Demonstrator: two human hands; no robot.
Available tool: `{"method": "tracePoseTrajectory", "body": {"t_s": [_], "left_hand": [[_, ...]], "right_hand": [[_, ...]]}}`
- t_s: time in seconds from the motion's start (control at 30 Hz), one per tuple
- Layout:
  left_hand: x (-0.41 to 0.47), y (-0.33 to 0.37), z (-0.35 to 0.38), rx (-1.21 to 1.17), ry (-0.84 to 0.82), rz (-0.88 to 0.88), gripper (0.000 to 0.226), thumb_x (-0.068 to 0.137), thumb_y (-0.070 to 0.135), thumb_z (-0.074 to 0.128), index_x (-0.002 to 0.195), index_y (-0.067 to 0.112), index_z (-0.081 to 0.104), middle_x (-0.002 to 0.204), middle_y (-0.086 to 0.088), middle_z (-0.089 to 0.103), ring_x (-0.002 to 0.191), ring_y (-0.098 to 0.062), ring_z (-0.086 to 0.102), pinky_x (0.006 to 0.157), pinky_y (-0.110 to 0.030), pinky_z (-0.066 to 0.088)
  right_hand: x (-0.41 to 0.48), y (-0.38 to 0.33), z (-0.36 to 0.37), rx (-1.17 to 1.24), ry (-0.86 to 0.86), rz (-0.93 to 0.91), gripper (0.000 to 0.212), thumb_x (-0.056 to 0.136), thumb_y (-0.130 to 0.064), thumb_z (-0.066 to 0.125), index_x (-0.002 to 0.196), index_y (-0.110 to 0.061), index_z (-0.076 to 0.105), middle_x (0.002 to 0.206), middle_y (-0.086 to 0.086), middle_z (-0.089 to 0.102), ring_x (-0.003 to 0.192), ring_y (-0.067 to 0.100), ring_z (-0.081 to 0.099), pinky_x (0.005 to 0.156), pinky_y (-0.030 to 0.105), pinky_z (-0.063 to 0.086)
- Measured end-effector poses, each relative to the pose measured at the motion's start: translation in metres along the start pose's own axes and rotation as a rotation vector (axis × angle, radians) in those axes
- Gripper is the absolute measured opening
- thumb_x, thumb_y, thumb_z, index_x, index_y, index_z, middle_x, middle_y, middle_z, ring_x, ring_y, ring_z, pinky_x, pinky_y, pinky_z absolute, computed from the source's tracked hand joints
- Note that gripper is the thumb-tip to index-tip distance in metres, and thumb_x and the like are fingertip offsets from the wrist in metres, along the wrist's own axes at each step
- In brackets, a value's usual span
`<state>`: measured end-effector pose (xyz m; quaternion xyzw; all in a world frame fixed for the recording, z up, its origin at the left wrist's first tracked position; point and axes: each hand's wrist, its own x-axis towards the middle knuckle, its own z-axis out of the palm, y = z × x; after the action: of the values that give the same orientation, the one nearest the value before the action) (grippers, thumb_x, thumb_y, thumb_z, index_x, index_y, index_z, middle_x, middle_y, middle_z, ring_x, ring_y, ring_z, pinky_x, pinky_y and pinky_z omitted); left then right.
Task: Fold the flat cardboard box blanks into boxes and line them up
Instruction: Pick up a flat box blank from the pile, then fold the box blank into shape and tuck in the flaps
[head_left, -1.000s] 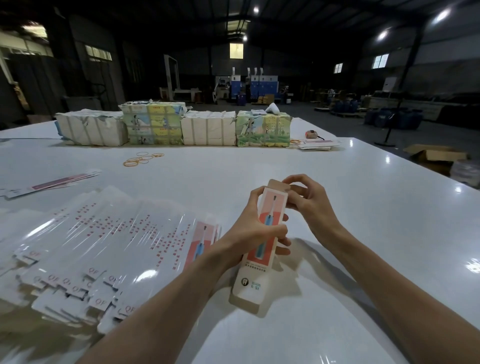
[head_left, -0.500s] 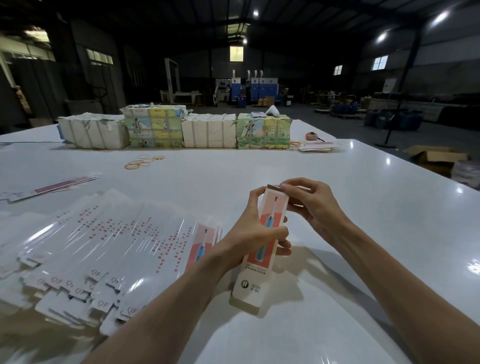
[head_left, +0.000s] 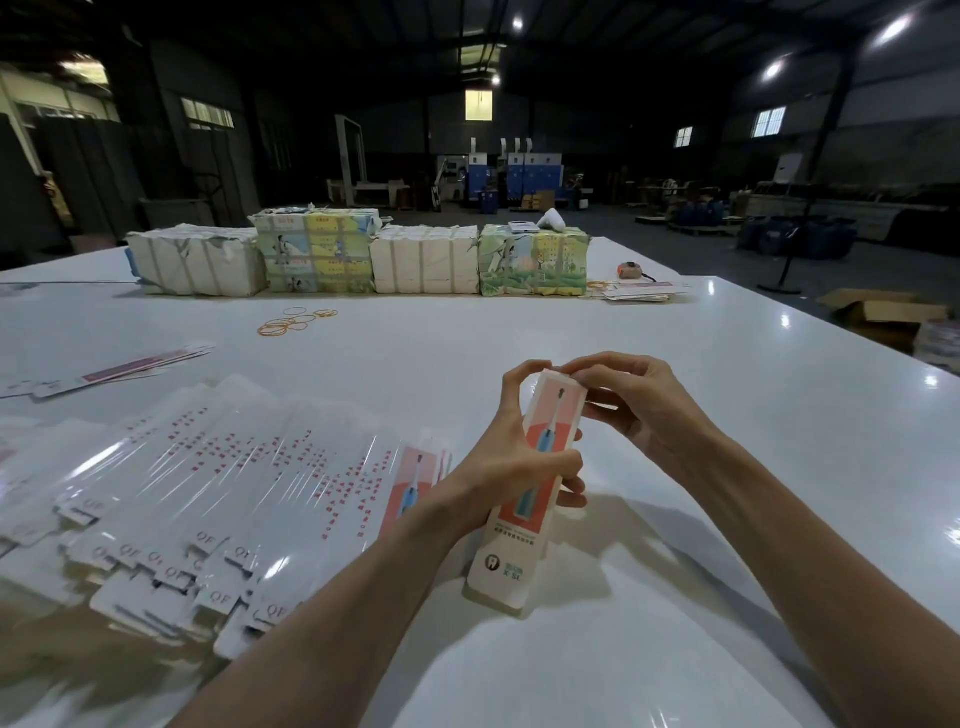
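Box (head_left: 517, 540), folded into a slim sleeve, sits just right of frame centre over the white table (head_left: 727, 519). Its long axis runs from lower centre up and slightly right, with the printed toothbrush face turned toward you and the logo end down. You cannot tell whether the lower end rests on the tabletop or hangs just above it. Your left hand (head_left: 511, 457) grips the box's middle: the thumb lies across the printed face, the fingers curl round the far side, and the forefinger reaches up along the left edge to the top corner. Your right hand (head_left: 639, 405) is at the top end, with thumb and curled fingertips pinching the end flap. The flap itself is mostly hidden behind those fingertips, so how far it is tucked cannot be read. In the lower left of the frame is a fanned spread of flat blanks (head_left: 234, 483), glossy, with red print and tabs marked QF. Its near edge is blurred and cut off by the frame. A few loose blanks (head_left: 124, 369) lie at mid left. Rubber bands (head_left: 291, 322) lie scattered above the fan, well apart from both hands. Wrapped bundles (head_left: 358, 254) stand in a row along the far side of the table, with a small stack of blanks (head_left: 641, 292) to their right. The hall behind is too dark to make out.
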<state>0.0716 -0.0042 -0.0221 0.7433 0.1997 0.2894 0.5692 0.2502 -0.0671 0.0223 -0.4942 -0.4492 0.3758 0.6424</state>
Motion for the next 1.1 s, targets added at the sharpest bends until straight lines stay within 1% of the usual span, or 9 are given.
{"method": "tracePoseTrajectory", "body": {"t_s": [0.17, 0.23, 0.4, 0.63, 0.73, 0.83, 0.93, 1.0, 1.1], "left_hand": [[0.002, 0.002, -0.003, -0.08, 0.048, -0.043, 0.097, 0.08, 0.011, 0.081, 0.136, 0.062, 0.021, 0.122, -0.009, 0.058, 0.084, -0.029, 0.079, 0.069, -0.036, 0.065], [0.003, 0.003, -0.006, -0.133, 0.083, -0.05, 0.097, 0.08, 0.006, 0.08, 0.136, 0.06, 0.024, 0.12, -0.014, 0.056, 0.083, -0.03, 0.079, 0.069, -0.038, 0.065], [0.002, 0.002, -0.006, -0.183, 0.101, -0.036, 0.092, 0.081, 0.002, 0.079, 0.127, 0.065, 0.03, 0.117, -0.015, 0.059, 0.083, -0.032, 0.079, 0.068, -0.039, 0.065], [0.002, -0.003, -0.004, -0.184, 0.072, -0.055, 0.085, 0.085, 0.007, 0.078, 0.132, 0.061, 0.031, 0.12, -0.012, 0.06, 0.085, -0.027, 0.079, 0.065, -0.034, 0.064], [0.003, -0.005, -0.003, -0.171, 0.134, -0.059, 0.085, 0.085, 0.01, 0.082, 0.131, 0.06, 0.03, 0.117, -0.009, 0.06, 0.085, -0.023, 0.079, 0.064, -0.031, 0.063], [0.007, -0.006, -0.003, -0.166, 0.238, -0.05, 0.086, 0.087, 0.015, 0.084, 0.135, 0.053, 0.025, 0.116, -0.003, 0.059, 0.082, -0.014, 0.078, 0.061, -0.025, 0.061], [0.009, -0.007, -0.003, -0.297, 0.294, -0.053, 0.076, 0.094, 0.015, 0.074, 0.139, 0.049, 0.024, 0.124, -0.008, 0.058, 0.081, -0.021, 0.079, 0.065, -0.032, 0.063], [0.009, -0.006, -0.002, -0.434, 0.33, -0.035, 0.062, 0.1, 0.016, 0.062, 0.143, 0.045, 0.027, 0.125, -0.009, 0.059, 0.085, -0.025, 0.079, 0.071, -0.038, 0.063], [0.008, -0.001, 0.0, -0.685, 0.332, 0.004, 0.047, 0.107, 0.016, 0.049, 0.145, 0.038, 0.033, 0.126, -0.015, 0.057, 0.087, -0.022, 0.079, 0.072, -0.044, 0.063]], "right_hand": [[-0.001, 0.006, 0.005, 0.048, -0.105, 0.002, 0.021, 0.103, -0.015, 0.062, 0.112, -0.01, 0.08, 0.115, 0.012, 0.077, 0.111, 0.026, 0.074, 0.083, 0.034, 0.062], [-0.002, 0.012, 0.01, -0.032, -0.085, -0.05, 0.025, 0.099, -0.022, 0.069, 0.12, -0.01, 0.075, 0.116, 0.007, 0.077, 0.11, 0.024, 0.074, 0.085, 0.034, 0.062], [-0.006, 0.017, 0.017, -0.403, 0.033, -0.245, 0.028, 0.097, -0.034, 0.072, 0.12, -0.018, 0.076, 0.111, -0.006, 0.078, 0.098, 0.015, 0.077, 0.08, 0.029, 0.064], [-0.008, 0.018, 0.012, -0.526, 0.031, -0.339, 0.025, 0.098, -0.024, 0.07, 0.117, -0.01, 0.078, 0.113, 0.003, 0.078, 0.091, 0.02, 0.079, 0.074, 0.034, 0.065], [-0.006, 0.027, 0.021, -0.584, 0.076, -0.322, 0.031, 0.103, -0.025, 0.064, 0.129, -0.01, 0.071, 0.124, 0.003, 0.074, 0.101, 0.022, 0.077, 0.078, 0.031, 0.065], [-0.005, 0.034, 0.028, -0.655, 0.047, -0.28, 0.043, 0.107, -0.028, 0.056, 0.148, -0.016, 0.053, 0.141, -0.001, 0.06, 0.114, 0.018, 0.068, 0.077, 0.02, 0.061], [-0.009, 0.034, 0.032, -0.658, 0.027, -0.259, 0.039, 0.109, -0.032, 0.051, 0.145, -0.017, 0.049, 0.137, 0.002, 0.058, 0.108, 0.015, 0.067, 0.071, 0.016, 0.059], [-0.01, 0.032, 0.035, -0.702, -0.014, -0.225, 0.037, 0.108, -0.042, 0.05, 0.139, -0.021, 0.053, 0.131, 0.002, 0.062, 0.104, 0.011, 0.067, 0.075, 0.02, 0.057], [-0.014, 0.026, 0.038, -0.808, -0.147, -0.147, 0.06, 0.098, -0.064, 0.054, 0.145, -0.026, 0.052, 0.131, -0.001, 0.059, 0.109, 0.01, 0.062, 0.081, 0.018, 0.048]]}}
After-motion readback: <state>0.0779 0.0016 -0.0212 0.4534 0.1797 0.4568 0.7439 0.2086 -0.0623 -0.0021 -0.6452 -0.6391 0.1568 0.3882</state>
